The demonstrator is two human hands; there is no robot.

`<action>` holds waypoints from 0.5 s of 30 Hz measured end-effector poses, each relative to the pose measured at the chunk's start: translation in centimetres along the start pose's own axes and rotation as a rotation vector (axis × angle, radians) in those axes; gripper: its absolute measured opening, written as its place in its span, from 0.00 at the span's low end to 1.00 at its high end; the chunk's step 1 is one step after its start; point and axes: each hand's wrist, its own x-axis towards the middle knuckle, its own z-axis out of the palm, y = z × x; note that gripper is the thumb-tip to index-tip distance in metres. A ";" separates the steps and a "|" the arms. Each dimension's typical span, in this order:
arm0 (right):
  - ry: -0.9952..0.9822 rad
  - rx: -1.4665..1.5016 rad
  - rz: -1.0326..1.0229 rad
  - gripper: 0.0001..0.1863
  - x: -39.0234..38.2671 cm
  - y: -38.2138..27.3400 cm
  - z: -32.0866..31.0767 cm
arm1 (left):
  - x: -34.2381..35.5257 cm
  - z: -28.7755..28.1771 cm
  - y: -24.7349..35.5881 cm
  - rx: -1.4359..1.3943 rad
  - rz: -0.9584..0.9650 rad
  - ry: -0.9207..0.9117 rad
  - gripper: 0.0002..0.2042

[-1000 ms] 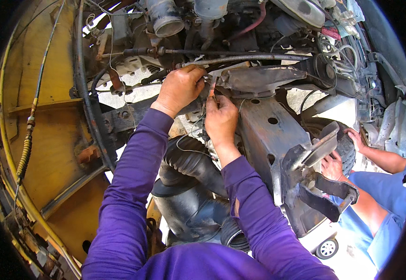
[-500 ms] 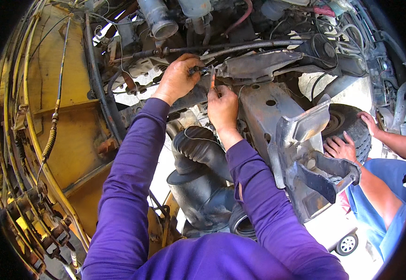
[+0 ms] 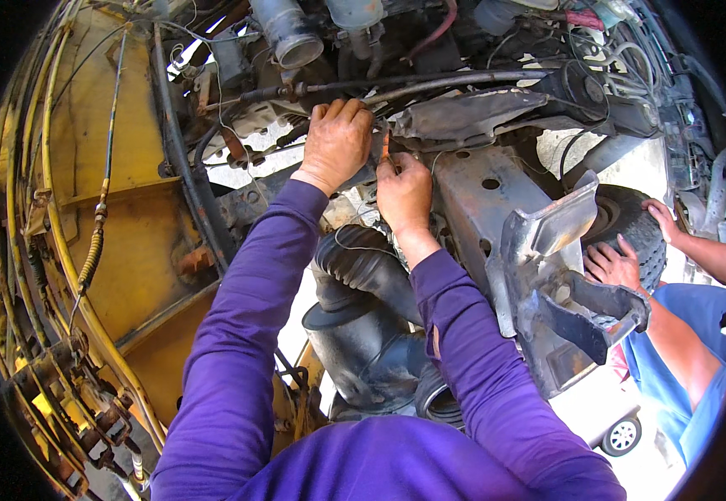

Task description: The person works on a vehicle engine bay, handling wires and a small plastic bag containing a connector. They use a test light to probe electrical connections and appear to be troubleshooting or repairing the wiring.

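My left hand (image 3: 338,142) is closed, fingers curled down among the dark parts in the middle. What it grips is hidden behind the knuckles now. Close beside it on the right, my right hand (image 3: 403,190) is wrapped round a slim orange-handled tool (image 3: 385,147) held upright, its tip pointing away from me. The tool's exact kind is too small to make out. Just beyond its tip lies a dark, worn cover (image 3: 467,115) along a metal rod (image 3: 463,79).
A yellow metal panel (image 3: 129,242) with hoses and cables fills the left. Below my hands is a black ribbed air duct (image 3: 359,267). Right of it stand a steel frame rail (image 3: 492,196) and bracket (image 3: 555,217). Another person's hand (image 3: 613,265) rests on a tire (image 3: 634,221).
My left hand has shifted right and turned, its back now covering the dark piece seen in its fingers before. My right hand still grips the orange tool.
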 end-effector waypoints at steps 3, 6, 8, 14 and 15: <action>0.005 -0.006 -0.013 0.12 0.0 0.0 0.1 | 1.0 -0.4 -1.0 -0.196 -0.033 -0.112 0.11; -0.007 0.001 -0.011 0.12 -0.1 -0.6 0.1 | 2.6 -0.7 -2.9 -0.485 -0.116 -0.307 0.11; -0.008 0.017 -0.003 0.12 -0.2 -0.7 0.2 | 3.1 -0.6 -3.3 -0.586 -0.182 -0.399 0.11; 0.013 0.011 0.003 0.12 -0.2 -0.2 0.1 | 1.0 0.2 -2.2 -0.849 -0.415 -0.303 0.10; 0.014 -0.004 -0.018 0.12 -0.1 0.0 0.1 | 0.7 0.4 -1.8 -0.911 -0.462 -0.272 0.09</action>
